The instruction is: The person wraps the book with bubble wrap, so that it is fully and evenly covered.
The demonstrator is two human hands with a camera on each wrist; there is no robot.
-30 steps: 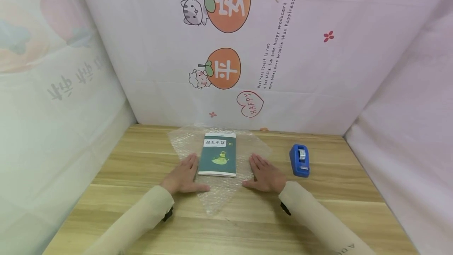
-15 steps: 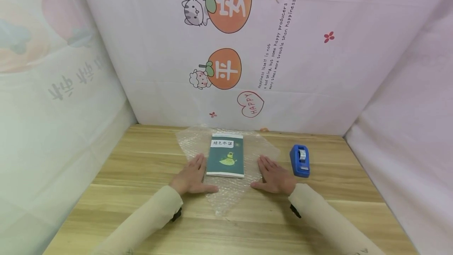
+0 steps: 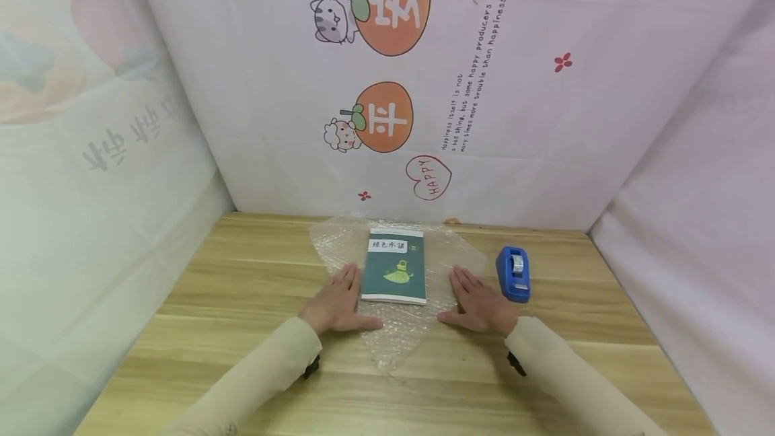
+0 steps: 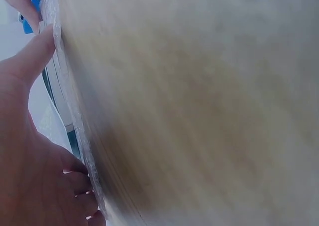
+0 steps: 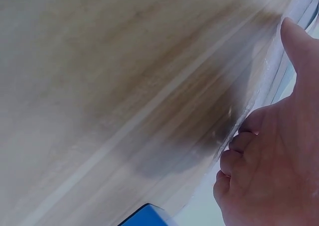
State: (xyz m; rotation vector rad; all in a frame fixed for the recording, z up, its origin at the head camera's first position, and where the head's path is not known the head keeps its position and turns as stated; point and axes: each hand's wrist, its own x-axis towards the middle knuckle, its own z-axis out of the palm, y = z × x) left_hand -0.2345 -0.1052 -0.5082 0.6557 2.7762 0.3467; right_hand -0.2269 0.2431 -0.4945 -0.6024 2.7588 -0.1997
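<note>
A dark green booklet [image 3: 395, 266] with a white title band lies on a clear sheet of bubble wrap [image 3: 396, 338] spread on the wooden table [image 3: 242, 274]. My left hand [image 3: 339, 301] lies flat on the wrap just left of the booklet, fingers straight. On the other side my right hand [image 3: 478, 301] presses flat on the wrap in the same way. The left wrist view is blurred and shows my left hand [image 4: 30, 156] against the wrap's edge [image 4: 70, 116]. In the right wrist view my right hand [image 5: 274, 156] rests by the wrap [image 5: 279, 71].
A blue tape dispenser [image 3: 513, 274] stands on the table right of my right hand, its corner [image 5: 144, 216] also in the right wrist view. Printed white cloth walls [image 3: 424, 86] close in the back and both sides. Bare wood lies toward the front edge.
Both hands, the bubble wrap and the booklet on it have slid to the right together. The wrap's right corner now lies closer to the tape dispenser.
</note>
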